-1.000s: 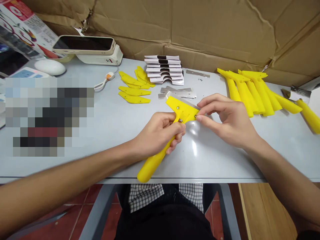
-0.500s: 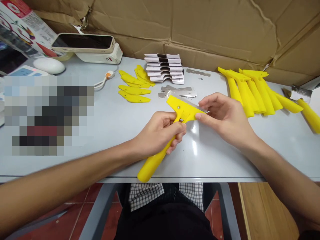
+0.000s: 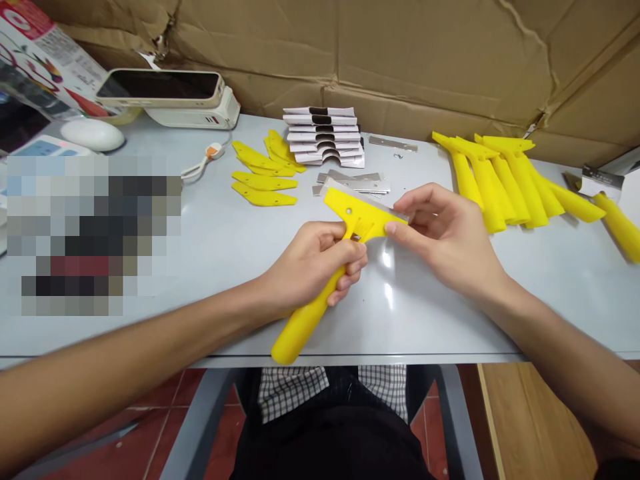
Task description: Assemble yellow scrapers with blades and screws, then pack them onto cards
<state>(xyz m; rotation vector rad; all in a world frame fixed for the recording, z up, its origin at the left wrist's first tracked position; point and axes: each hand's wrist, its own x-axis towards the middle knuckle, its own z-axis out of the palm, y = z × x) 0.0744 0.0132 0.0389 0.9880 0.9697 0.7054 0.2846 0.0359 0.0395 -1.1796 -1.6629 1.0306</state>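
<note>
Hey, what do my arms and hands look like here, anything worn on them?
The left grip and right grip are bare hands, with no glove, ring or watch showing. The forearms are uncovered, without visible markings. A dark edge, perhaps a sleeve, shows at the lower right corner.

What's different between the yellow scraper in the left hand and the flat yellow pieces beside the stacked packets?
The yellow scraper has a long, rounded handle; the flat yellow pieces have none. The scraper is gripped in the left hand, while the pieces lie on the table. A metal blade edges the scraper's head; the pieces show none. Both are bright yellow.
</note>
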